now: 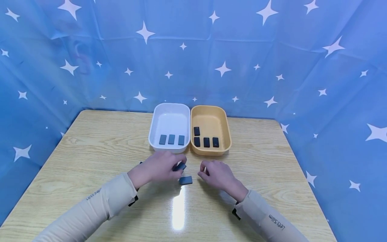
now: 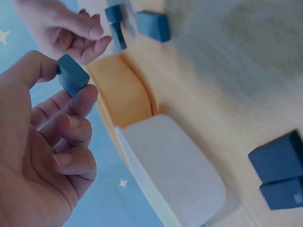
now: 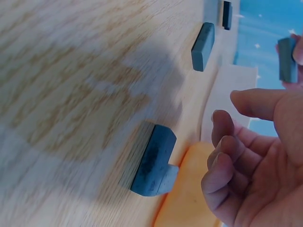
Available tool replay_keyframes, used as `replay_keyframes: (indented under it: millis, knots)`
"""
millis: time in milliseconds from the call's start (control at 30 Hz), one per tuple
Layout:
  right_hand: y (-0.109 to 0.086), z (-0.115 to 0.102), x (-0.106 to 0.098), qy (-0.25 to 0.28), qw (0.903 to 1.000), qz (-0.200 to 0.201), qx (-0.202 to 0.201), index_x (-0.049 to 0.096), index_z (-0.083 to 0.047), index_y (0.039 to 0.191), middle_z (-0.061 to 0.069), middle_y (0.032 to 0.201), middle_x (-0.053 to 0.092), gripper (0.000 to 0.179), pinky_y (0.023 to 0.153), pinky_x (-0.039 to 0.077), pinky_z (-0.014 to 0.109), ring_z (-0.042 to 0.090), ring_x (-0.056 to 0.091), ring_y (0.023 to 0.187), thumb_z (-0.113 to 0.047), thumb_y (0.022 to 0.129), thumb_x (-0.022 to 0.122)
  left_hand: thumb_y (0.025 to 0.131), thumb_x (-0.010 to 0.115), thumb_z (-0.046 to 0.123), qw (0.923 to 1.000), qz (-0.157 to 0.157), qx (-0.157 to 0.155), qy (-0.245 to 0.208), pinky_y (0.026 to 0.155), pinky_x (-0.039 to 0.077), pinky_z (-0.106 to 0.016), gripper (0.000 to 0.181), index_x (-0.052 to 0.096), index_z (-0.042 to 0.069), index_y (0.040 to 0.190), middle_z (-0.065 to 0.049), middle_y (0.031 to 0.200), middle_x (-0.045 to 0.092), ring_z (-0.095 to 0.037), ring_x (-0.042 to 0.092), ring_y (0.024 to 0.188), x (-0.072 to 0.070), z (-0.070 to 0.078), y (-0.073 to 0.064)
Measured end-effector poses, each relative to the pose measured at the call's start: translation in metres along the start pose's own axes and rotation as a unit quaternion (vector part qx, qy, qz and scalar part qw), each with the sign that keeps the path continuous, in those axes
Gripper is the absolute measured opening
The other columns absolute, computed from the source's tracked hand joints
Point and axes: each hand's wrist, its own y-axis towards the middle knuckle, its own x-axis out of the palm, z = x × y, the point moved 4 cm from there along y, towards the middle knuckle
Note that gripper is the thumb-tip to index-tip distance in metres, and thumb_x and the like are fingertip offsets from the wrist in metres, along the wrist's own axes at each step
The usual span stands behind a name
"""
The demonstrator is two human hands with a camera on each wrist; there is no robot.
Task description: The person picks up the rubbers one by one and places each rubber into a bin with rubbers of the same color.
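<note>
My left hand (image 1: 158, 166) pinches a small grey-blue rectangular block (image 2: 72, 75) between thumb and fingertips, raised in front of the white bin (image 1: 171, 122). Another grey-blue block (image 1: 185, 180) lies on the table just below that hand. My right hand (image 1: 217, 173) hovers in front of the yellow-orange bin (image 1: 211, 122), fingers loosely curled, with nothing in its grasp. In the right wrist view, two dark blocks (image 3: 154, 161) sit together on the tabletop near this hand; the head view hides them.
Three grey-blue blocks (image 1: 171, 139) line the white bin's near end. Several black blocks (image 1: 206, 142) stand in the yellow-orange bin beside it. More dark blocks (image 2: 279, 165) lie on the wooden table (image 1: 115, 141) by the left wrist. A blue starred curtain (image 1: 193, 60) hangs behind.
</note>
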Motion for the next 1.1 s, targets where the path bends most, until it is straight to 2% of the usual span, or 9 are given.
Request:
replay_keyframes:
  millis: [167, 267, 400, 600, 833, 1100]
  knots:
    - [-0.001, 0.001, -0.001, -0.005, 1.0, 0.004, 0.003, 0.065, -0.021, 0.082, -0.011, 0.066, 0.058, 0.014, 0.053, 0.04, 0.026, 0.005, 0.049, 0.056, -0.032, 0.089, 0.068, 0.088, 0.065, 0.035, 0.9996, 0.014, -0.024, -0.009, 0.054, 0.04, -0.022, 0.022, 0.064, 0.026, 0.108, 0.013, 0.07, 0.057, -0.004, 0.051, 0.058, -0.008, -0.006, 0.003]
    - [-0.002, 0.002, -0.001, -0.007, 1.0, 0.005, 0.003, 0.065, -0.021, 0.083, -0.011, 0.067, 0.059, 0.014, 0.053, 0.04, 0.026, 0.005, 0.049, 0.057, -0.033, 0.089, 0.068, 0.089, 0.064, 0.035, 0.9991, 0.024, -0.036, -0.005, 0.053, 0.038, -0.023, 0.025, 0.065, 0.026, 0.112, 0.012, 0.066, 0.056, -0.005, 0.05, 0.057, -0.013, -0.013, 0.005]
    - [-0.003, 0.002, -0.001, -0.01, 0.9999, 0.006, -0.002, 0.065, -0.021, 0.083, -0.011, 0.067, 0.059, 0.014, 0.053, 0.04, 0.026, 0.005, 0.049, 0.057, -0.033, 0.09, 0.068, 0.089, 0.064, 0.034, 0.9978, 0.045, -0.048, 0.0, 0.05, 0.036, -0.025, 0.027, 0.065, 0.024, 0.114, 0.009, 0.063, 0.053, -0.008, 0.048, 0.056, -0.021, -0.023, 0.009]
    - [-0.003, 0.004, 0.0, -0.014, 0.9998, 0.001, 0.011, 0.066, -0.021, 0.085, -0.01, 0.069, 0.059, 0.014, 0.054, 0.04, 0.027, 0.006, 0.049, 0.059, -0.034, 0.09, 0.068, 0.089, 0.062, 0.033, 0.9934, 0.092, -0.068, 0.008, 0.052, 0.037, -0.027, 0.024, 0.066, 0.022, 0.11, 0.007, 0.068, 0.055, -0.012, 0.05, 0.06, -0.037, -0.039, 0.015]
    - [-0.006, 0.006, -0.001, -0.014, 0.9999, 0.005, 0.009, 0.066, -0.021, 0.085, -0.01, 0.069, 0.059, 0.014, 0.054, 0.04, 0.027, 0.006, 0.049, 0.059, -0.034, 0.09, 0.068, 0.09, 0.06, 0.032, 0.99, 0.087, -0.11, 0.016, 0.051, 0.037, -0.028, 0.023, 0.064, 0.02, 0.11, 0.003, 0.068, 0.057, -0.014, 0.051, 0.059, -0.043, -0.059, 0.027]
    - [-0.007, 0.006, 0.001, -0.01, 0.9999, 0.002, 0.012, 0.065, -0.021, 0.085, -0.011, 0.067, 0.058, 0.015, 0.054, 0.039, 0.027, 0.006, 0.049, 0.059, -0.035, 0.09, 0.067, 0.091, 0.06, 0.032, 0.9816, 0.082, -0.172, 0.01, 0.052, 0.038, -0.029, 0.025, 0.062, 0.018, 0.111, -0.001, 0.073, 0.06, -0.017, 0.053, 0.061, -0.047, -0.081, 0.041]
